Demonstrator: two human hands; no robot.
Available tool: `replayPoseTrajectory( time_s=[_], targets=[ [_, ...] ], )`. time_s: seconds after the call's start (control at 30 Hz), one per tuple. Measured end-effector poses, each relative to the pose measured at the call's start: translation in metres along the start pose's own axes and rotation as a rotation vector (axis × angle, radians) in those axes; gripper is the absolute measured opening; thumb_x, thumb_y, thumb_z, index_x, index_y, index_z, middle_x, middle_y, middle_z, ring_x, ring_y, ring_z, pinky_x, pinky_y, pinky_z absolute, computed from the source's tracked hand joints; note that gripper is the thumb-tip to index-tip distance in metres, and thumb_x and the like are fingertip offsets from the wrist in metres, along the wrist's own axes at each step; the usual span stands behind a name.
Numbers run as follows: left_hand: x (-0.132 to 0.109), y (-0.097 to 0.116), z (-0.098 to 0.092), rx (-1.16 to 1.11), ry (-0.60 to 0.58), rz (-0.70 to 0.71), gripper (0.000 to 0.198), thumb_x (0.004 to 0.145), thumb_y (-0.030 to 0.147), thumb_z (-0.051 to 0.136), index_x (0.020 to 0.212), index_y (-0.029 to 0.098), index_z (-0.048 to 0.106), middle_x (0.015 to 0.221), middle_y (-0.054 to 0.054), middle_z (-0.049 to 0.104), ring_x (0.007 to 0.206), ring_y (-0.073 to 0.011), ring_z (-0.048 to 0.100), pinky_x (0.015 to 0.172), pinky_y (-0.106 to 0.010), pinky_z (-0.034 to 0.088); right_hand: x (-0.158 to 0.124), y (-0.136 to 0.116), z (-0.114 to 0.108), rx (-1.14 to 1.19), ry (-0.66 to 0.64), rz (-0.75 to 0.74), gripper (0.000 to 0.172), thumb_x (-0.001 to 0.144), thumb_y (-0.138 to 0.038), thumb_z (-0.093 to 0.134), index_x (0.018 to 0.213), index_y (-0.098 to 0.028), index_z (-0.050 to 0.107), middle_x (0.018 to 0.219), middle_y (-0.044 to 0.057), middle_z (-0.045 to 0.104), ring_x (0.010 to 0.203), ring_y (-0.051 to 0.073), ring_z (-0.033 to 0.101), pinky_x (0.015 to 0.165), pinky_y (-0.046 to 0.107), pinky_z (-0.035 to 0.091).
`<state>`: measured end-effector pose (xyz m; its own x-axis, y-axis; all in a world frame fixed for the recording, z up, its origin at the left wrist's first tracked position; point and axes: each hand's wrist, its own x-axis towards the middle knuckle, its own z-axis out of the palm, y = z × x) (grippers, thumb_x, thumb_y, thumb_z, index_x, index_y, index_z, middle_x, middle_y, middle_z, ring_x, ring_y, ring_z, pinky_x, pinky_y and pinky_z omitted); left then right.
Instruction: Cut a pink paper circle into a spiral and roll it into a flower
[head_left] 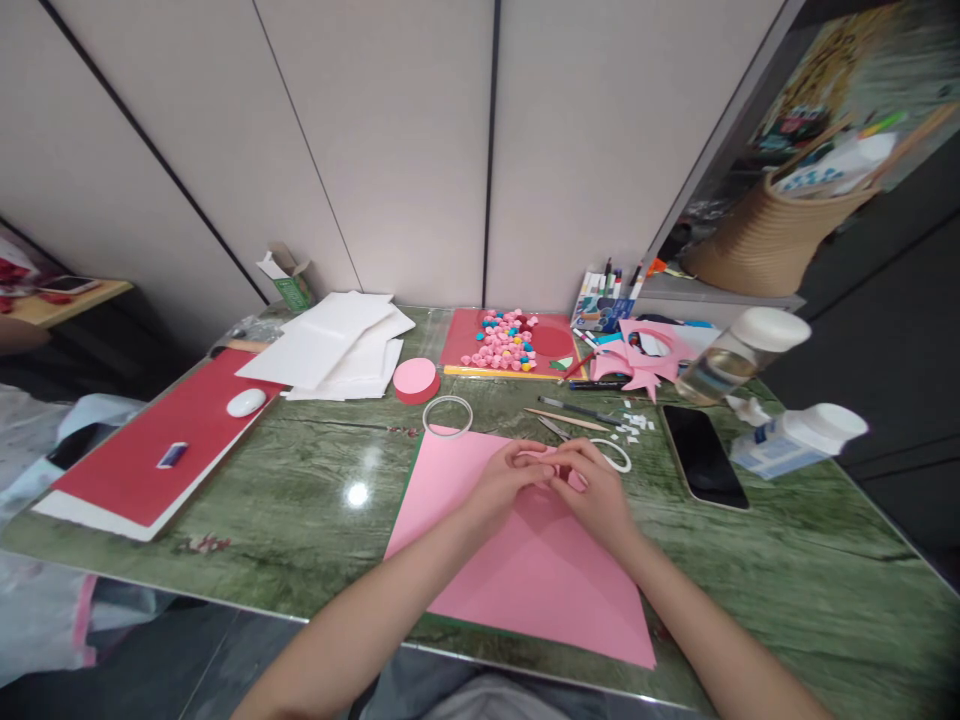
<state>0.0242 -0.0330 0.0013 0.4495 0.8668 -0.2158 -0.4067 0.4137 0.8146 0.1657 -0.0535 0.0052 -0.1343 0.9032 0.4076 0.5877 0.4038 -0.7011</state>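
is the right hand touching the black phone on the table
Apart: the head view shows a strip of bare green tabletop between the right hand and the near long edge of the black phone.

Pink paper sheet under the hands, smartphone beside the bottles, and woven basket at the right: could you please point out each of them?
Pink paper sheet (525, 570), head view: its bare middle.
Smartphone (705, 455), head view: the dark screen.
Woven basket (769, 240), head view: its outer wall.
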Motion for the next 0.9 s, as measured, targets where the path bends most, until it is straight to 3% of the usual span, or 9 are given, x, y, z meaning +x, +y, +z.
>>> replayPoseTrajectory(
  time_s=[0.4,0.57,0.73,0.9],
  targets=[
    [-0.001,-0.0042,0.0014,-0.001,0.003,0.004,0.034,0.06,0.016,0.066,0.091,0.013,0.053,0.074,-0.004,0.061,0.07,-0.012,0.057,0.067,-0.024,0.039,0.0003,0.0001,0.0021,0.018,0.037,-0.001,0.002,0.072,-0.018,0.056,0.072,-0.02,0.057,0.078,0.003,0.051,0.075,0.016,0.051,0.065,0.028,0.042],
    [-0.0004,-0.0006,0.0007,-0.008,0.045,-0.001,0.033,0.059,0.012,0.062,0.091,0.014,0.053,0.07,-0.002,0.059,0.065,-0.0109,0.055,0.062,-0.023,0.038,0.0005,-0.0038,0.0009,0.023,0.001,0.003,0.011,0.073,-0.02,0.055,0.082,-0.022,0.062,0.081,0.003,0.051,0.071,0.014,0.051,0.066,0.029,0.043],
    [0.0002,0.0005,-0.0022,0.027,0.004,0.01,0.033,0.057,0.006,0.057,0.088,0.014,0.054,0.07,-0.001,0.058,0.067,-0.0106,0.054,0.059,-0.021,0.038,0.0006,-0.0051,0.0023,0.027,-0.048,-0.045,0.015,0.075,-0.022,0.054,0.087,-0.024,0.063,0.082,0.004,0.052,0.075,0.015,0.052,0.066,0.029,0.045],
    [0.0001,-0.0012,-0.0015,0.013,-0.008,-0.007,0.035,0.06,0.015,0.062,0.093,0.015,0.052,0.073,-0.003,0.058,0.067,-0.0121,0.056,0.06,-0.023,0.04,0.0002,-0.0019,0.0029,-0.001,-0.022,-0.049,0.016,0.076,-0.021,0.052,0.086,-0.025,0.064,0.082,0.004,0.053,0.08,0.017,0.052,0.069,0.031,0.044]
  ],
)
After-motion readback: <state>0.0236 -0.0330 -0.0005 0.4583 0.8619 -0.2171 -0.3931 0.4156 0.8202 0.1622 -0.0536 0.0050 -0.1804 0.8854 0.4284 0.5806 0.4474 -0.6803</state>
